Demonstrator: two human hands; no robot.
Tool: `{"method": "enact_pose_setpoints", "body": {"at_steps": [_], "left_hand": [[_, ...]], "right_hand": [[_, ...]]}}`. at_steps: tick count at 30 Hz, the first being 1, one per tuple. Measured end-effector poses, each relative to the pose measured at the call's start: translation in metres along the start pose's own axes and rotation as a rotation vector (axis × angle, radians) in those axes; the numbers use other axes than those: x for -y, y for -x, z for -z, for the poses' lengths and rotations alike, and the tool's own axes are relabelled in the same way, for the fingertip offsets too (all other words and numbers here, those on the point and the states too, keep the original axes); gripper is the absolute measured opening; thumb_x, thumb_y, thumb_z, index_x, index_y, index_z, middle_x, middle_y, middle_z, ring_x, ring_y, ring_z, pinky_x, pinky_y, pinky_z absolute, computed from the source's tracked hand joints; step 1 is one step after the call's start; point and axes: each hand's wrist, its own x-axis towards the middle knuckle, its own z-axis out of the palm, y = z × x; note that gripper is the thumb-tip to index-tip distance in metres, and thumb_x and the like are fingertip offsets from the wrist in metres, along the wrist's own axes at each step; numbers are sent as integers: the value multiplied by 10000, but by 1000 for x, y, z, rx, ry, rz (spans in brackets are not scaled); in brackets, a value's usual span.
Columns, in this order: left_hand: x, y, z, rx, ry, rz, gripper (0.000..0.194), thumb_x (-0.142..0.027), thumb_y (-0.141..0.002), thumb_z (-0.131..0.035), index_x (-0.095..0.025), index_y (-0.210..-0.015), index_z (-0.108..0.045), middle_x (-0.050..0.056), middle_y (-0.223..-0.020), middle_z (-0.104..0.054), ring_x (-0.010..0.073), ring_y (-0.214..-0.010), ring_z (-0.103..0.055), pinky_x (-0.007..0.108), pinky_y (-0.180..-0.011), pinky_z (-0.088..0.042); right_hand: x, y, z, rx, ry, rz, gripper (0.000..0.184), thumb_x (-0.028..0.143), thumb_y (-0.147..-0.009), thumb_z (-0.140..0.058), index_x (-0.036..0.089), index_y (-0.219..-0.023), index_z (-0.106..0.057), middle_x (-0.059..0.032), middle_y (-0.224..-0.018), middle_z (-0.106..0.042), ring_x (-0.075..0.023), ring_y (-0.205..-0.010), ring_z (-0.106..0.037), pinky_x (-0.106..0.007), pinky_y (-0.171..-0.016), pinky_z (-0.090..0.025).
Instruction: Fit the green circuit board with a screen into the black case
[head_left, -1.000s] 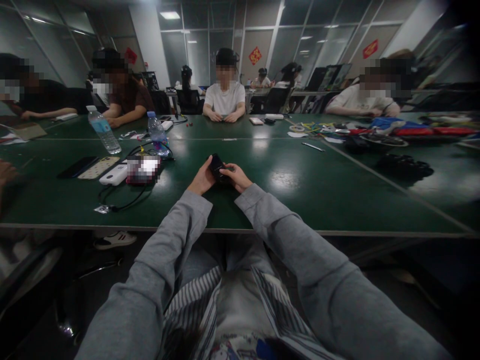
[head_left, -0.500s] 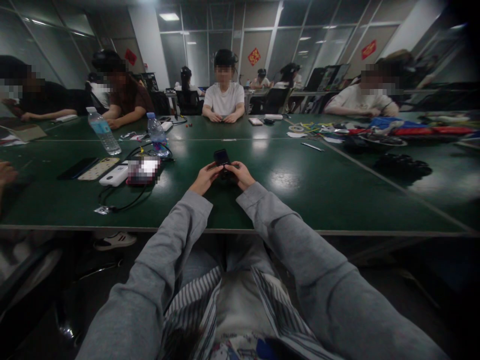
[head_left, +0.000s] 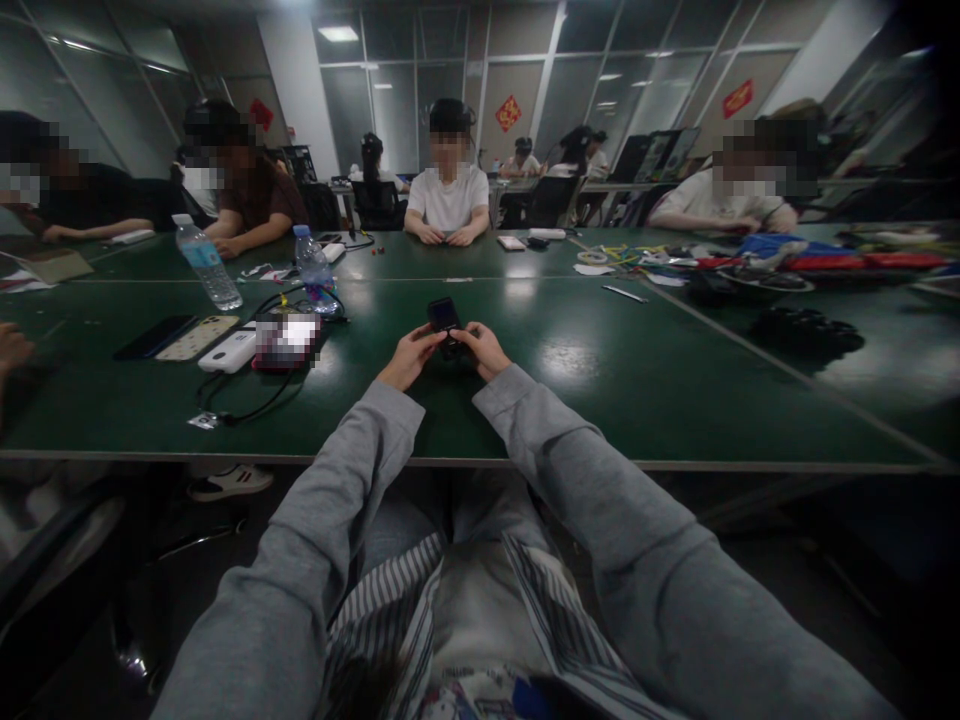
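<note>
Between my hands, over the middle of the green table (head_left: 600, 400), is a small black device with a dark square screen (head_left: 443, 314). My left hand (head_left: 409, 357) grips its left side, the thumb lying on its lower front. From the other side my right hand (head_left: 485, 349) holds it too, its thumb close to the left one. The device is tilted back, with the screen facing me. Its underside and most of my fingertips are hidden, and the exact kind of device is too small to make out.
Left on the table are a water bottle (head_left: 208, 262), a second bottle (head_left: 315, 268), phones (head_left: 196, 337), a white power bank (head_left: 229, 347) and a black cable (head_left: 262, 405). A pen (head_left: 625, 294) and piled cables (head_left: 645, 256) lie right. Several people sit around.
Both hands keep hold of the black device in nearly the same place. Its screen appears tilted very slightly more toward me.
</note>
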Motion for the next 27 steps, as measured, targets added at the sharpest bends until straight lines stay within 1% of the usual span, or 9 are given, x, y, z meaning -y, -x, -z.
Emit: {"method": "enact_pose_setpoints", "body": {"at_steps": [3, 5, 6, 8, 10, 12, 13, 20, 27], "left_hand": [[-3, 4, -2, 43, -7, 44, 341, -106, -710, -759, -157, -1035, -669, 3, -797, -702, 90, -697, -637, 221, -770, -462], [-7, 7, -2, 77, 32, 110, 243, -245, -782, -730, -154, -1000, -675, 22, -790, -701, 113, -725, -651, 238, -789, -475], [-10, 8, -2, 89, 61, 153, 261, -343, -813, -702, -147, -984, -677, 39, -789, -702, 130, -737, -660, 254, -795, -486], [-14, 11, -2, 121, 116, 221, 398, -507, -846, -621, -132, -967, -681, 79, -814, -712, 167, -774, -678, 292, -807, -507], [-17, 14, -2, 165, 154, 248, 484, -576, -860, -559, -122, -969, -688, 114, -883, -725, 199, -839, -691, 321, -830, -520], [-18, 16, -3, 192, 174, 254, 504, -582, -872, -533, -118, -981, -696, 134, -953, -730, 217, -907, -694, 335, -856, -524], [-18, 16, -3, 191, 180, 255, 502, -576, -875, -531, -117, -988, -699, 138, -975, -731, 222, -928, -694, 338, -862, -526], [-17, 17, -2, 145, 191, 232, 464, -539, -867, -571, -122, -1022, -700, 130, -984, -739, 225, -934, -703, 335, -856, -542], [-16, 16, 0, 129, 181, 220, 482, -543, -852, -588, -124, -1064, -696, 133, -988, -739, 231, -934, -703, 346, -850, -542]], "right_hand": [[-1, 0, -1, 6, 3, -17, 558, 450, -460, -848, 242, -740, -412, 81, -669, -550, -102, -601, -545, -232, -556, -450], [-1, 1, -2, 26, 11, -45, 549, 444, -467, -845, 243, -748, -419, 83, -655, -547, -102, -580, -532, -231, -531, -431], [-2, 2, -3, 41, 12, -59, 543, 434, -469, -845, 243, -753, -424, 84, -651, -546, -102, -571, -526, -230, -523, -424], [-2, 4, -5, 80, -6, -70, 530, 403, -467, -848, 239, -748, -430, 76, -684, -562, -101, -590, -537, -233, -537, -435], [-3, 6, -7, 117, -32, -56, 516, 362, -456, -852, 228, -724, -432, 54, -791, -601, -104, -666, -577, -243, -598, -475], [-3, 7, -8, 143, -36, -41, 504, 339, -455, -853, 219, -703, -431, 36, -886, -618, -111, -740, -604, -257, -663, -502], [-4, 7, -8, 149, -28, -38, 498, 338, -461, -852, 217, -701, -432, 33, -900, -619, -114, -753, -607, -262, -678, -507], [-7, 4, -7, 174, 56, -86, 492, 355, -514, -839, 233, -775, -440, 52, -748, -602, -133, -693, -605, -280, -639, -511], [-11, 2, -10, 169, 120, -83, 425, 339, -596, -779, 241, -837, -444, 47, -742, -598, -146, -704, -602, -307, -686, -512]]}}
